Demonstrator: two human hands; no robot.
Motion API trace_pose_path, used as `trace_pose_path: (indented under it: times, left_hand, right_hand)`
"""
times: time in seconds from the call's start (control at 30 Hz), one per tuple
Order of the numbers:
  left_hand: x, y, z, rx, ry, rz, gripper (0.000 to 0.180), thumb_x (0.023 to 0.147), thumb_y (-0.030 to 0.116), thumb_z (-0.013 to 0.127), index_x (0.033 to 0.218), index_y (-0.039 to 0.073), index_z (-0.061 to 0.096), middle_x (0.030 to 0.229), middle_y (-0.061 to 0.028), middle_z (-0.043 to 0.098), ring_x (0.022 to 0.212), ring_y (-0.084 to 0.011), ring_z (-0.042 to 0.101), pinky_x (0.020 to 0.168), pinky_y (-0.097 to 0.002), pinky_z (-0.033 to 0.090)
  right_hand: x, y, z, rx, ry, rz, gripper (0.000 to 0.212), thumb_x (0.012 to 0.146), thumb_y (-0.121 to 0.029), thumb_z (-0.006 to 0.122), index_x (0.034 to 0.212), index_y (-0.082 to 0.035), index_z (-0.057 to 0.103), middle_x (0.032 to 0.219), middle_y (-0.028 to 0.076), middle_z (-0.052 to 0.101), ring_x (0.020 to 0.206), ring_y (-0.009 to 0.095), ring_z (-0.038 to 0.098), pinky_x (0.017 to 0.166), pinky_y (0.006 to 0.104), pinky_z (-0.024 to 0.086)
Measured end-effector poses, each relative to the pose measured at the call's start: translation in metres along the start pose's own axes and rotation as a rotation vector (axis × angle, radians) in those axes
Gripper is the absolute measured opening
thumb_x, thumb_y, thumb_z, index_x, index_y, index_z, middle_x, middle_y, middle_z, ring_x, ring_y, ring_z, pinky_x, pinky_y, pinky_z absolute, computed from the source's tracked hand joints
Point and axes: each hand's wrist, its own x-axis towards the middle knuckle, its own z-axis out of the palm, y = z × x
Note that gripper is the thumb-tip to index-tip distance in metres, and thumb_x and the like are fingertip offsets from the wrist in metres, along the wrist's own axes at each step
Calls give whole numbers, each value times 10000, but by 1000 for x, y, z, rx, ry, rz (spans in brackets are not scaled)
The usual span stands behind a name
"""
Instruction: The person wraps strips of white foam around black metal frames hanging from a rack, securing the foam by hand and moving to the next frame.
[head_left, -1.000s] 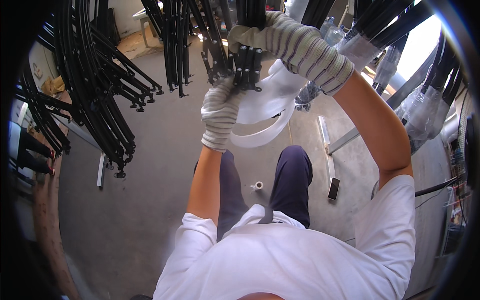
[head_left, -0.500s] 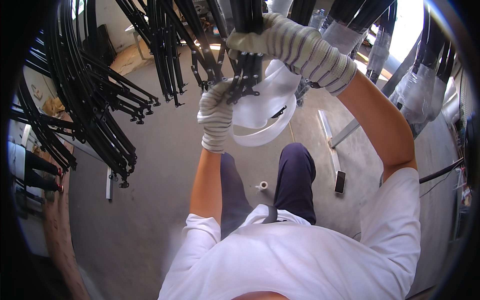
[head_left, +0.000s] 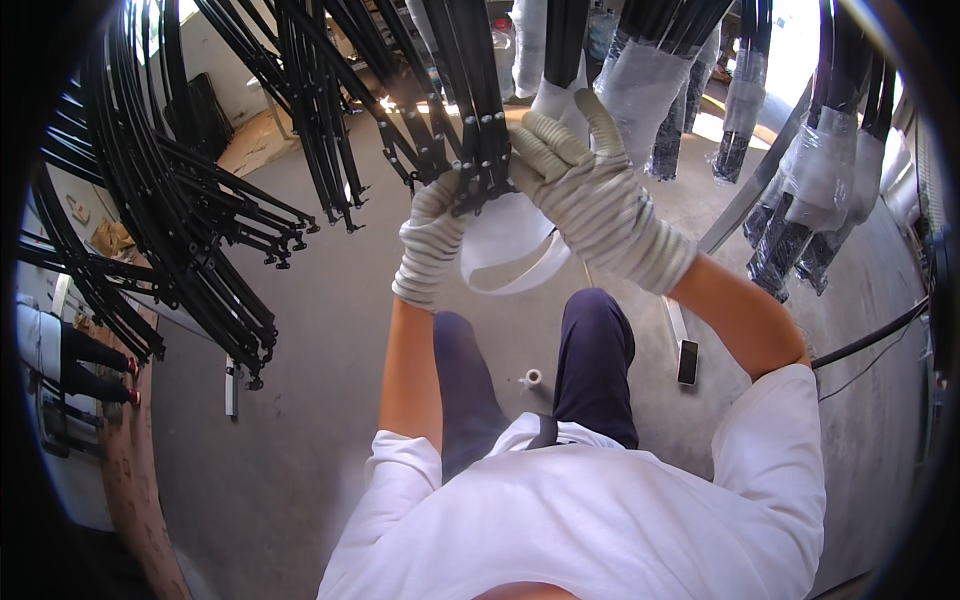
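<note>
A bundle of black metal bars [head_left: 474, 110], with small round studs and bracket ends, hangs in front of me. My left hand [head_left: 432, 237], in a striped knit glove, closes around the lower end of the bundle; its fingertips are partly hidden. My right hand [head_left: 603, 195], in a matching glove, is against the bundle's right side, its fingers stretched out and one raised apart. Below the bundle, between my hands, a whitish translucent sheet [head_left: 500, 240] droops in a loop; its upper part is hidden.
More black bars [head_left: 200, 210] hang at left. Film-wrapped bundles [head_left: 650, 90] hang at right, above a slanting metal bar [head_left: 755, 165]. On the floor are a small white roll [head_left: 533, 377] and a black-ended metal foot [head_left: 687, 362]. A person's legs [head_left: 95, 360] show far left.
My right hand has come down and off its wrap around the bundle, its fingers now extended. My left hand stays at the lower end. The sheet hangs narrower, more covered by my right hand.
</note>
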Motion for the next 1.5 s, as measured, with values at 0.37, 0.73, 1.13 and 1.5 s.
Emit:
trace_pose_path:
  times: [0.37, 0.73, 1.13, 1.5]
  left_hand:
    - [-9, 11, -7, -72, -62, -36, 364, 734, 87, 570, 1084, 25, 490, 929, -10, 558, 792, -60, 505, 709, -173, 392]
    - [-11, 20, -1, -3, -26, -3, 216, 758, 135, 563, 950, 37, 548, 851, -4, 578, 779, -61, 516, 718, -188, 415]
    - [-20, 30, 12, 649, 146, 348, 287, 712, -100, 484, 963, 15, 559, 923, -32, 571, 804, -99, 522, 721, -205, 407]
    - [-15, -13, 41, -130, 635, 446, 199, 763, -18, 494, 948, 9, 560, 964, -73, 563, 855, -141, 540, 791, -264, 436]
  right_hand:
    - [3, 4, 33, 153, 246, 15, 104, 671, -200, 563, 758, -143, 567, 1065, -20, 502, 1089, 113, 372, 937, 448, 248]
    - [7, 2, 35, 203, 281, 29, 142, 618, -253, 586, 685, -128, 597, 1188, 19, 422, 1129, 144, 332, 982, 492, 73]
    - [9, -15, 28, 230, 289, 144, 123, 617, -219, 577, 680, -115, 565, 1194, 59, 414, 1136, 168, 333, 976, 518, 47]
    - [23, -22, 15, 278, 314, 108, 77, 664, -176, 509, 693, -124, 557, 880, 19, 582, 1003, 161, 460, 942, 577, 175]
